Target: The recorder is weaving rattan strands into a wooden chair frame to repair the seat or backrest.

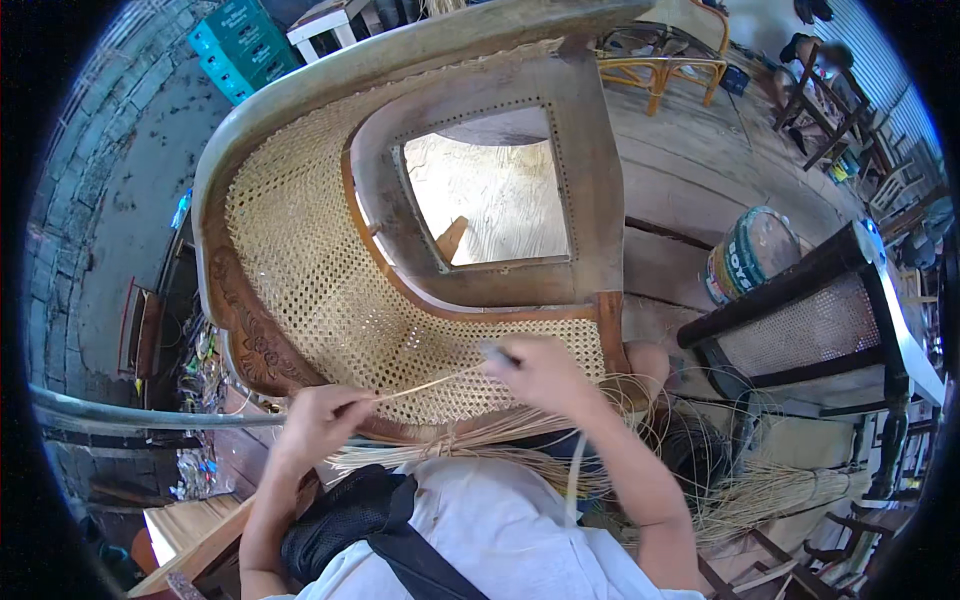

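Note:
A pale cane strand (432, 383) runs taut between my two hands, sloping up to the right. My left hand (322, 422) pinches its left end between thumb and fingers. Closed at the strand's other end, my right hand (540, 372) also grips a small grey tool (494, 353), whose kind I cannot make out. Beneath them lies a curved wooden chair frame (592, 190) with woven cane webbing (300, 245) and a square opening in its seat. A bundle of loose cane strands (500, 452) lies across my lap, against the near edge of the frame.
A paint bucket (750, 255) stands on the plank floor to the right, near a dark chair (790, 300) with a cane panel. More loose cane (780, 495) spreads at lower right. Green crates (243, 48) sit at far left. Another person (825, 75) sits at far right.

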Demonstrator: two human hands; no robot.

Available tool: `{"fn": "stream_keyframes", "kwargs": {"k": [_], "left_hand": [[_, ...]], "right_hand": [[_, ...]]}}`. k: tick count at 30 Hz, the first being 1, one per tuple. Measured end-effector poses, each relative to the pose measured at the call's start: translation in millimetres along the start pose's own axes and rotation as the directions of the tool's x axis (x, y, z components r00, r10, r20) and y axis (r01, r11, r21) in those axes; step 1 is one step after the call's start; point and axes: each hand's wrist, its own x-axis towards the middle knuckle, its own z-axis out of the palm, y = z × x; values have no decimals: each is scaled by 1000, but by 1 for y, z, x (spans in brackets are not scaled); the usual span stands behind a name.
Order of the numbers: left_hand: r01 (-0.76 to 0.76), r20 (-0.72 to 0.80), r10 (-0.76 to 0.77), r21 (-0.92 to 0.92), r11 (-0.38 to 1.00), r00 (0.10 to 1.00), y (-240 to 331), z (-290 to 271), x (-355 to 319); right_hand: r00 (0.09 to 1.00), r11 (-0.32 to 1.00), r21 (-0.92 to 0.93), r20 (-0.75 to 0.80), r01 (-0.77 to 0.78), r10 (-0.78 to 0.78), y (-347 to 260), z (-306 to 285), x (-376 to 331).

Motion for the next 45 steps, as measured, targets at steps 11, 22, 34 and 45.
{"fn": "stream_keyframes", "kwargs": {"k": [11, 22, 34, 45], "left_hand": [[-118, 162, 136, -112, 987, 977, 20, 38, 49], [-30, 133, 128, -568, 822, 983, -12, 71, 61], [338, 426, -87, -559, 757, 900, -39, 52, 61], [107, 409, 31, -311, 944, 912, -42, 54, 86]], "right_hand": [[974, 971, -80, 30, 225, -223, -25, 16, 6], [954, 913, 340, -113, -225, 278, 25, -32, 14], [886, 912, 357, -330, -202, 325, 46, -41, 23], [693, 978, 143, -690, -153, 209, 68, -113, -10]]}}
